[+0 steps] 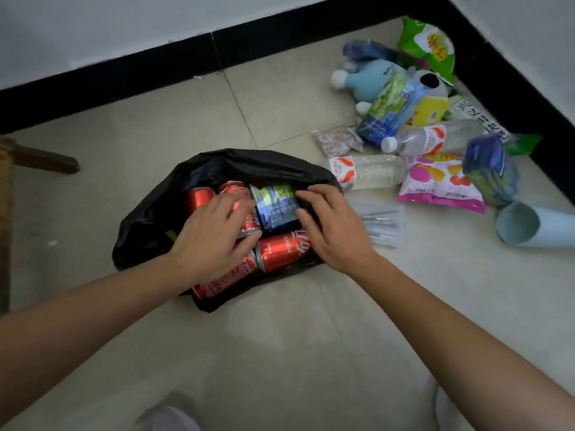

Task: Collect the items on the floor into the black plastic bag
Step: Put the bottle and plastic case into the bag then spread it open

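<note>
Tiled floor (280, 353): both hands' fingers spread, flanking tissue pack (275, 206) among cans in black bag (149, 219).

the black plastic bag (149, 225) lies open on the floor (280, 353), holding red cans (280, 250) on their sides and a blue-green packet (275, 206). bottles (367, 172), snack bags (441, 185), a plush toy (370, 79) and a pale blue tube (529, 225) lie scattered near the corner.

Pale beige square floor tiles (273, 337) with thin grout lines cover the ground, dully reflecting soft light. A glossy black baseboard (130, 76) runs under the white painted walls (93, 23), meeting at the far right corner. A brown wooden furniture leg (43, 160) sits at the left edge.
</note>
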{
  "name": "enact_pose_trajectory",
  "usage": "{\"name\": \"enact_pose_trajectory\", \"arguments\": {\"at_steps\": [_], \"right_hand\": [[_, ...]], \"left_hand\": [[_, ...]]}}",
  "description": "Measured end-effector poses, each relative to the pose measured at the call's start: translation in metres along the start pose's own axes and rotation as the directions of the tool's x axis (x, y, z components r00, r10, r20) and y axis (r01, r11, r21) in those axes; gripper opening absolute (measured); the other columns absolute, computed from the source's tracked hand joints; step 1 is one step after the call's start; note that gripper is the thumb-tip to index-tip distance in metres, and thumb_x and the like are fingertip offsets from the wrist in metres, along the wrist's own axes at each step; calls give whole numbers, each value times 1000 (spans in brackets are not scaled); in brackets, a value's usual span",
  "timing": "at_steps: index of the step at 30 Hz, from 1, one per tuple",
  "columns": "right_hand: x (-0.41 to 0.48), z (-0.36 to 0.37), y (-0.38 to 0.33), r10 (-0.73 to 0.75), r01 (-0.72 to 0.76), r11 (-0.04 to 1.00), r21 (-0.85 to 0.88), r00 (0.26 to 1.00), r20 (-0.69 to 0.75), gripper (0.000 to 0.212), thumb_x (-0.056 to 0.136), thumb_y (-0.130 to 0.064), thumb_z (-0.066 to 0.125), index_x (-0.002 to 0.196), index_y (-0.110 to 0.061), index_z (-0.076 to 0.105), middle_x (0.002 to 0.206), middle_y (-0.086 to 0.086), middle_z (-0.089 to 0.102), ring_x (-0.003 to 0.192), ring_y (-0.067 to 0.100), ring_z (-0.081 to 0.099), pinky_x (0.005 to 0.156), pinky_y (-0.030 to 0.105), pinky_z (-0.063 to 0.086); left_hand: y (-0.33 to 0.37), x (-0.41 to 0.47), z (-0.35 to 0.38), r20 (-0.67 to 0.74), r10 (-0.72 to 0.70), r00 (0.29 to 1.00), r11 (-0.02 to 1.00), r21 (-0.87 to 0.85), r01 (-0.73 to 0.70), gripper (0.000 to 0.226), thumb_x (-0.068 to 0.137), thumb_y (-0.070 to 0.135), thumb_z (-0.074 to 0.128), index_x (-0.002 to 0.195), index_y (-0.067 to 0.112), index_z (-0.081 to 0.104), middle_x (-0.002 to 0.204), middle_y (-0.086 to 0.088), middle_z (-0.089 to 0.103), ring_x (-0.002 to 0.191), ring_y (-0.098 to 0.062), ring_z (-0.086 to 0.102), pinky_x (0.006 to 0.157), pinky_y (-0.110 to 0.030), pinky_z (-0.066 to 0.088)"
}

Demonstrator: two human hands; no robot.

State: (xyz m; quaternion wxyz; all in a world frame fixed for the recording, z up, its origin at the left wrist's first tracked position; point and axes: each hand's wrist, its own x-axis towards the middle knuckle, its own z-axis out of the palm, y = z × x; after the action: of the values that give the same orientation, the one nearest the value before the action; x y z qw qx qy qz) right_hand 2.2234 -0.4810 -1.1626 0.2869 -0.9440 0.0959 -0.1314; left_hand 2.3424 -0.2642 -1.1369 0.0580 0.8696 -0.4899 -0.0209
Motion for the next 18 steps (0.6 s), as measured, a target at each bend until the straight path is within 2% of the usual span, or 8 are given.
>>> {"name": "enact_pose_trajectory", "arguments": {"at_steps": [2, 3, 5, 7, 10, 13, 15, 18], "right_hand": [[5, -15, 13, 125, -117, 992, 54, 972, -200, 34, 102, -24, 47, 131, -11, 58, 126, 9, 55, 117, 23, 53, 101, 30, 43], [5, -21, 25, 197, -188, 980, 62, 954, -227, 30, 101, -18, 47, 127, -10, 60, 123, 10, 56, 115, 23, 54, 98, 26, 41], [-5, -31, 56, 337, -336, 941, 26, 933, -126, 26, 99, -11, 48, 120, -11, 63, 120, 9, 58, 112, 25, 56, 92, 26, 40], [-28, -35, 84, 360, -354, 926, -130, 933, 27, 33, 96, -14, 47, 126, -12, 62, 131, 13, 58, 121, 32, 55, 98, 34, 43], [-61, -40, 102, 371, -284, 882, -375, 910, 185, 55, 99, -39, 38, 151, -19, 41, 160, 11, 33, 148, 32, 29, 118, 45, 30], [-72, -50, 99, 477, -335, 829, -448, 841, 254, 75, 93, -53, 47, 158, -25, 21, 167, 6, 12, 153, 27, 11, 122, 42, 18], [-75, -54, 99, 509, -349, 794, -498, 829, 231, 79, 88, -49, 58, 155, -24, 26, 166, 8, 14, 150, 30, 18, 116, 43, 25], [-73, -61, 104, 566, -422, 753, -504, 806, 170, 70, 78, -47, 67, 139, -23, 43, 159, 7, 30, 133, 34, 36, 102, 44, 38]], "left_hand": [[13, 28, 3, -36, -1, 999, 998, -57, -1, 58, 97, 49, 42, 139, 10, 47, 141, -16, 47, 128, -32, 46, 98, -48, 46], [21, 43, 5, -54, -7, 999, 996, -93, 2, 57, 97, 48, 43, 140, 10, 47, 143, -16, 46, 130, -33, 45, 100, -49, 45], [40, 72, 8, -74, -17, 997, 986, -167, 4, 56, 98, 46, 44, 141, 10, 46, 145, -15, 44, 132, -32, 42, 103, -49, 42], [60, 96, 12, -74, 0, 997, 975, -219, -16, 55, 99, 44, 46, 142, 10, 45, 146, -14, 43, 133, -32, 41, 105, -49, 40], [87, 131, 20, -107, 100, 989, 965, -231, -122, 55, 96, 43, 47, 139, 9, 47, 143, -16, 45, 130, -35, 44, 101, -49, 43], [109, 166, 28, -58, 140, 988, 961, -230, -150, 59, 92, 39, 56, 142, 9, 44, 147, -18, 41, 132, -37, 41, 102, -49, 40], [117, 189, 32, -12, 144, 990, 970, -198, -143, 66, 90, 40, 58, 144, 9, 39, 148, -19, 38, 134, -37, 39, 103, -48, 38], [116, 216, 44, 109, 118, 987, 987, -125, -104, 77, 85, 47, 62, 147, 11, 32, 147, -18, 39, 133, -36, 38, 104, -50, 37]]}}
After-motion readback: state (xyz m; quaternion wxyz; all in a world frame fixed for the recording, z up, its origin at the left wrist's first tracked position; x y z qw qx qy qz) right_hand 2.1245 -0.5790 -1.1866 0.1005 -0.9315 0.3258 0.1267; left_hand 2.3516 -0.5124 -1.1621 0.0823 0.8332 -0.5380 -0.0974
